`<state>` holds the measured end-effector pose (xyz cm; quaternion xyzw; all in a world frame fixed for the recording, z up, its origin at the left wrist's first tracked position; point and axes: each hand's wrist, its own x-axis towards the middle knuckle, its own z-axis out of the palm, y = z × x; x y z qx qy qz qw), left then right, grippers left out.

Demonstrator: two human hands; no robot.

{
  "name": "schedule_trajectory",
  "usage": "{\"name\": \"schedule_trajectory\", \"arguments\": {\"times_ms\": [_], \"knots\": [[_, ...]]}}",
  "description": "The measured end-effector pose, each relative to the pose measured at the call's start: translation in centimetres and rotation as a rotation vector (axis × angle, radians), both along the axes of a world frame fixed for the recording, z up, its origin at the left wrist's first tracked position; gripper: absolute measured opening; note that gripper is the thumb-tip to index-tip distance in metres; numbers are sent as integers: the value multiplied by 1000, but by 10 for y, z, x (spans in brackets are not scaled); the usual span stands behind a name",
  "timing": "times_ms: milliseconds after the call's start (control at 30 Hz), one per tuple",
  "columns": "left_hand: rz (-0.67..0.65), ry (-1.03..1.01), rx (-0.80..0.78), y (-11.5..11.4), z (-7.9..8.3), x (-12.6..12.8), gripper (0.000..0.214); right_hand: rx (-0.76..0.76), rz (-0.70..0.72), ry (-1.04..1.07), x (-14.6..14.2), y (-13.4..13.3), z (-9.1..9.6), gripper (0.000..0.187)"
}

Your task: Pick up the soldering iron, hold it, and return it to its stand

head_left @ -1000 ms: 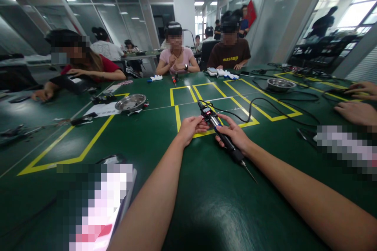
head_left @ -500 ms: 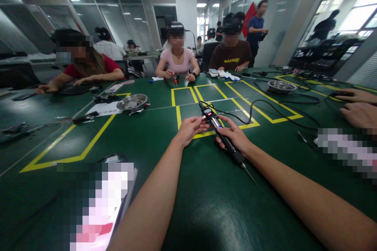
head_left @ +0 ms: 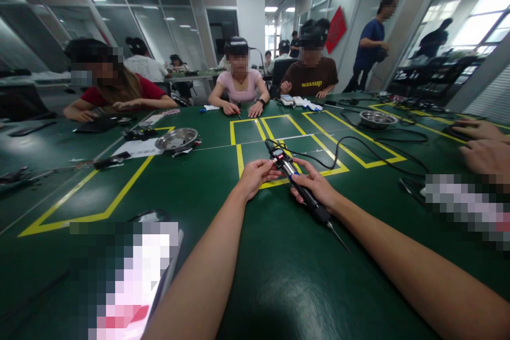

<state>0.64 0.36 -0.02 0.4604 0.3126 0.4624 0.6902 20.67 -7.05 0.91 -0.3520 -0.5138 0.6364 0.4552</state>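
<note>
A corded electric screwdriver [head_left: 314, 206] with a black grip and a silver upper body lies slanted across my right hand [head_left: 322, 189]. My right fingers are wrapped round its middle, and its long thin bit [head_left: 339, 237] points down toward me and to the right. At the cord end, my left hand [head_left: 255, 178] has its thumb and fingers pinched against the side of the tool, beside a small red and white patch. Whether a small part sits between those left fingers is hidden. A black cord [head_left: 338, 150] runs from the tool's far end off to the right.
Yellow tape [head_left: 274, 185] marks rectangles on the green table [head_left: 274, 255]. Metal bowls stand at left [head_left: 187, 142] and right [head_left: 372, 122]. A blurred-out screen [head_left: 147, 271] lies front left, another [head_left: 464, 204] at right. Co-workers sit opposite; another person's hands [head_left: 484, 146] rest at right.
My hands and the screwdriver hold nearly the same pose. Across the table, a co-worker's hands have lowered to the tabletop. The standing person in blue has moved right.
</note>
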Motion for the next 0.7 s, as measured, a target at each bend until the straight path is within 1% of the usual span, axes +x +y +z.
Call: {"name": "schedule_trajectory", "arguments": {"times_ms": [167,333,400,500,567,633,700], "knots": [[3,0,10,-1,2,0,18,4,4,-5,0,-1,2,73],[4,33,49,0,0,1,24,-27,10,10,1,-2,5,75],[52,98,86,0,0,5,29,-38,-9,28,0,0,5,73],[154,247,152,-2,-1,12,39,-48,-61,23,-1,6,5,71],[179,300,171,-4,0,14,44,-58,-102,12,2,14,6,70],[222,313,139,-4,1,14,40,-75,-147,2,11,23,6,70],[246,273,91,-4,3,12,33,-109,-185,-48,28,33,8,74]]}}
